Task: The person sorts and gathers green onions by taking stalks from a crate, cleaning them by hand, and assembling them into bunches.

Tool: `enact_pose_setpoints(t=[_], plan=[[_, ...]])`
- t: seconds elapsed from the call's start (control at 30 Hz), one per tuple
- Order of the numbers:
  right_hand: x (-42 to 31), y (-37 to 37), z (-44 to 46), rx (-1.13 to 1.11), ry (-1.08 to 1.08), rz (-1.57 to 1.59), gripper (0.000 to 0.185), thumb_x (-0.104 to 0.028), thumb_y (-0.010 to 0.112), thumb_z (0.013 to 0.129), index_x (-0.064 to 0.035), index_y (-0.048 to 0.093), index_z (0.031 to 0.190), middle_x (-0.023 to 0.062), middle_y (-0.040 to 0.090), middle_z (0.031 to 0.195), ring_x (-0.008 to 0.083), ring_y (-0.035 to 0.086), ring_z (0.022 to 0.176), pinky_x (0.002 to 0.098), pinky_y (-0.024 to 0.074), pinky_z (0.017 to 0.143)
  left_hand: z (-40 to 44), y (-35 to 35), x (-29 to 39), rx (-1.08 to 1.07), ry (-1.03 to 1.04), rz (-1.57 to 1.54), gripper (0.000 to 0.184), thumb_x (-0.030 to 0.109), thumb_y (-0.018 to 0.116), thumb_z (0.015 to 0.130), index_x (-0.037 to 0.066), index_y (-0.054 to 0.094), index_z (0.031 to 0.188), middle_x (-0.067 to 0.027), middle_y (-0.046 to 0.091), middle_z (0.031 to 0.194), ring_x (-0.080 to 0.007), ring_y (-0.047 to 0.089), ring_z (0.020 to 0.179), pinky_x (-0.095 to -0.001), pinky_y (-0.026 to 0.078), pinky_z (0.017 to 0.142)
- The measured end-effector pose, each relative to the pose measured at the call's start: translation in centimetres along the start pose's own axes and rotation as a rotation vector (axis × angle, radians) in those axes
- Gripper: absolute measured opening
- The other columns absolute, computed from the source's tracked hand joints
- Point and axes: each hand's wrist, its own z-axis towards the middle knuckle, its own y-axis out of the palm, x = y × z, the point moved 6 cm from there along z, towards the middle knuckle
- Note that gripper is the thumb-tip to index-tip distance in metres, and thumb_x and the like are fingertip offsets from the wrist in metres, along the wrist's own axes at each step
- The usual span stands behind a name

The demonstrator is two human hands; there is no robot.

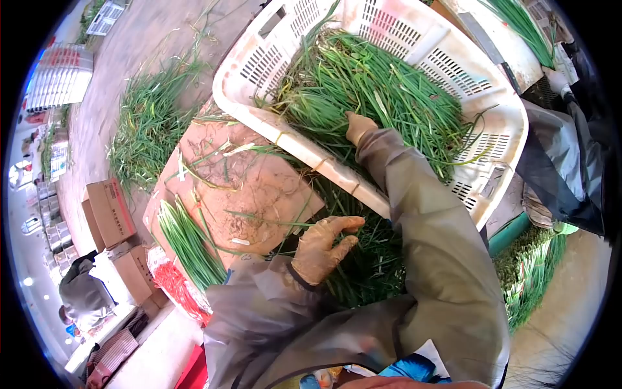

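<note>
Inside a white plastic basket (295, 139) lies a thick heap of green chives (395, 91). My right hand (360, 128), in a stained glove, reaches over the basket's near rim and closes on some of these chives, its fingertips partly hidden among the leaves. My left hand (326, 249), gloved too, is held below the rim with thumb and fingers apart and nothing between them. Beneath it are more loose greens (363, 272) in shadow. To its left, a neat bunch of chives (189, 243) rests on a dirt-strewn tan board (259, 194).
A pile of greens (152, 117) lies on the floor at left, near cardboard boxes (110, 214). Red ties (173, 285) sit beside the board. Bundled chives (531, 272) stand at right. Another person's gloved hand (557, 81) is beside chives at upper right.
</note>
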Motion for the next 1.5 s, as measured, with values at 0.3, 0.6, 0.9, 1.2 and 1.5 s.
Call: enact_pose_setpoints(t=[0.3,0.6,0.9,1.2,1.5], plan=[[6.4,-7.1,-7.9,-0.184,0.024,0.635,0.069,-0.029,0.075,0.058,0.0068,0.049,0.112,0.0169,0.06,0.097,0.0226,0.056,0.089,0.031,0.0448,0.079,-0.8,-0.1,0.6,0.004,0.041,-0.061,0.03,0.008,0.059,0.079,0.006,0.057,0.109,-0.0078,0.06,0.093,-0.019,0.056,0.087,-0.0297,0.043,0.079],[4.8,-6.7,-9.3,-0.402,0.181,-0.194,0.079,-0.05,0.064,0.069,0.0041,0.044,0.122,0.0224,0.051,0.118,0.0346,0.049,0.108,0.0371,0.0393,0.091,-1.4,0.3,0.4,0.002,0.087,0.049,0.031,0.01,0.059,0.078,0.008,0.056,0.109,-0.0076,0.059,0.091,-0.0215,0.057,0.086,-0.0312,0.044,0.077],[-5.3,-10.7,0.9,-0.022,-0.017,-0.025,0.042,-0.042,0.056,0.078,-0.0071,0.063,0.1,0.0179,0.062,0.096,0.0319,0.057,0.092,0.0373,0.043,0.083,-1.1,0.7,0.6,-0.045,0.085,0.036,0.03,0.013,0.059,0.079,0.008,0.056,0.109,-0.0097,0.059,0.098,-0.0255,0.056,0.09,-0.0341,0.043,0.08],[-10.4,0.5,4.8,-0.055,0.041,-0.234,0.106,-0.04,0.075,0.061,-0.0014,0.013,0.138,0.0231,0.052,0.115,0.0335,0.052,0.107,0.0396,0.0426,0.089,-0.7,0.1,0.5,-0.044,0.067,0.096,0.029,0.014,0.061,0.078,0.008,0.057,0.106,-0.0115,0.059,0.096,-0.0294,0.055,0.09,-0.0356,0.044,0.079],[-5.3,-12.7,-6.2,0.21,-0.26,0.715,0.093,-0.012,0.078,0.055,-0.0019,0.029,0.133,0.0155,0.049,0.121,0.0222,0.048,0.108,0.0273,0.0366,0.094,-0.5,-1.8,0.4,0.102,0.098,-0.029,0.03,0.011,0.061,0.078,0.007,0.057,0.107,-0.0085,0.061,0.096,-0.0202,0.058,0.089,-0.0311,0.044,0.08]])
